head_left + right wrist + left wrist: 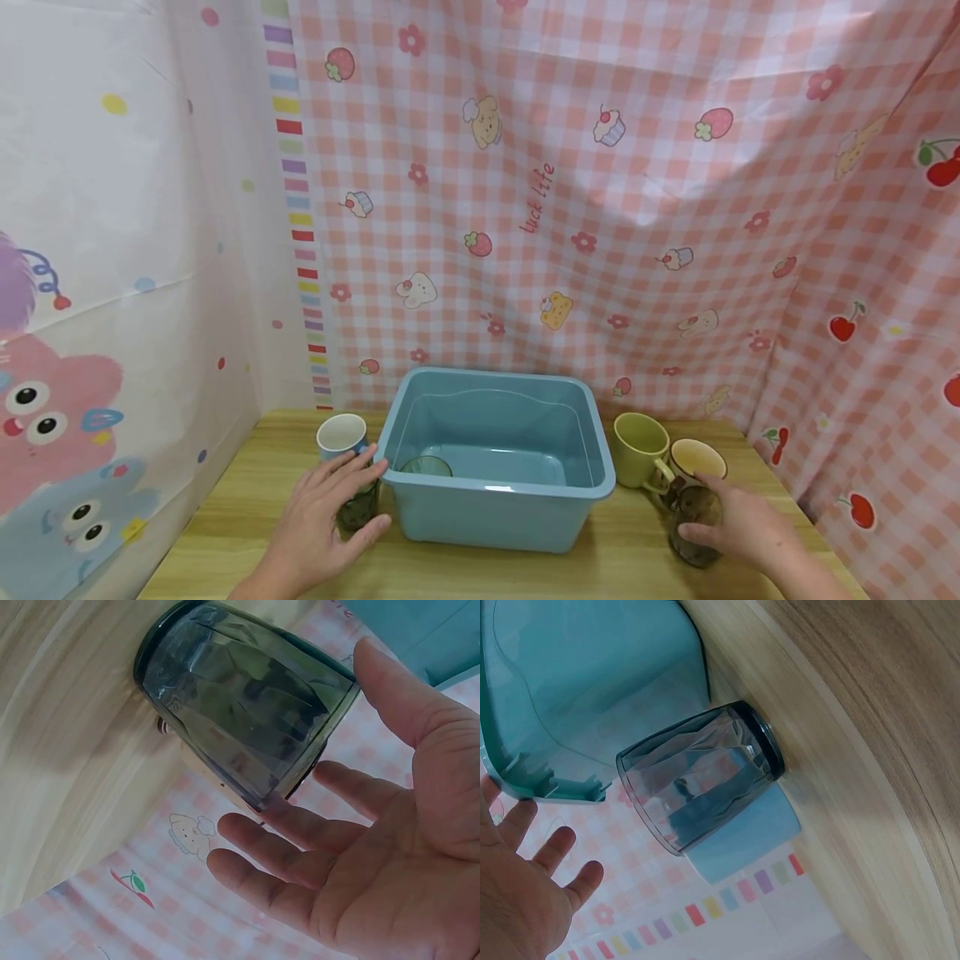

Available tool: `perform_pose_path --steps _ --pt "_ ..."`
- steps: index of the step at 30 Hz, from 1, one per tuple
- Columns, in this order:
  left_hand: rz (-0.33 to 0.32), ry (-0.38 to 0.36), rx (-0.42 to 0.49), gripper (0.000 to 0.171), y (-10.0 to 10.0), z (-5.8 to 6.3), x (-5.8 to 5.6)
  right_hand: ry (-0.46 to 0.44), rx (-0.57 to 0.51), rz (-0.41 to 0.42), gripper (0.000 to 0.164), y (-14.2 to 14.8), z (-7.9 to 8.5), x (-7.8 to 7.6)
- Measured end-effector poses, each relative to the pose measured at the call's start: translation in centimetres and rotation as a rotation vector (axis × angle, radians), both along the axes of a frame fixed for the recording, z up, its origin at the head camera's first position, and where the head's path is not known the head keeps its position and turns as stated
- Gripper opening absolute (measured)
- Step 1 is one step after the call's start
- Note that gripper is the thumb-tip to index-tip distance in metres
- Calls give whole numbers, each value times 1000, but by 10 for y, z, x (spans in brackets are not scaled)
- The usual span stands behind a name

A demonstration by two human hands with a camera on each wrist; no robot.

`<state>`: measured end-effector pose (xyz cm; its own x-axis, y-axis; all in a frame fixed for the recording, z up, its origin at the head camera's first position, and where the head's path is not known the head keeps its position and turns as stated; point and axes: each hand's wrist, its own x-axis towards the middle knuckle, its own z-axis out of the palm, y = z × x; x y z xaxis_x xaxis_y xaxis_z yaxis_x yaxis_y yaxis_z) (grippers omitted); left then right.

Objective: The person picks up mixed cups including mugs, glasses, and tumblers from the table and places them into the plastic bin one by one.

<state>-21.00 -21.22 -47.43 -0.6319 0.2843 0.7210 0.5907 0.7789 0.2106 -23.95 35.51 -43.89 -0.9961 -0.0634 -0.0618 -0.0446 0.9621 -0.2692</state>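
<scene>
Left of the blue tub [487,518], the left hand [318,510] is spread wide, gripping nothing — fingertips at the tub's rim, dark glass [705,776] and blue mug [341,434] close by; right of the tub, the right hand [746,521] is loosely spread about the rim of a smoky glass [240,697] — green mug [632,467] and cream-lined mug [697,457] there too; a clear glass [427,467] sits inside the tub.

Your worktop [480,577], light wood-grain, runs across the bottom of the head view. You've got a blue tub [491,518] on it approx. mid-frame, low. Lower L of frame: a blue mug [327,454] w/ white inside, & a tinted glass [358,510] in front. Lower R: a green mug [632,468], a cream-lined cup [696,458] beside it, & a smoky glass [687,508] nearest you, base contact unclear.
</scene>
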Motion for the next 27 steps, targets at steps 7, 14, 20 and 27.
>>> perform_pose_path --steps 7,14,20,27 --pt "0 -11 3 66 0 0 0 -11 -21 -4 109 -1 -2 1" --pt "1 -13 5 66 -1 -2 -1 -5 -36 -10 109 0 -4 1" --pt "1 -13 5 66 -1 -2 -1 -28 -51 -6 111 2 -2 -1" --pt "-2 -10 6 66 -1 -2 -1 6 -54 28 109 2 8 1"
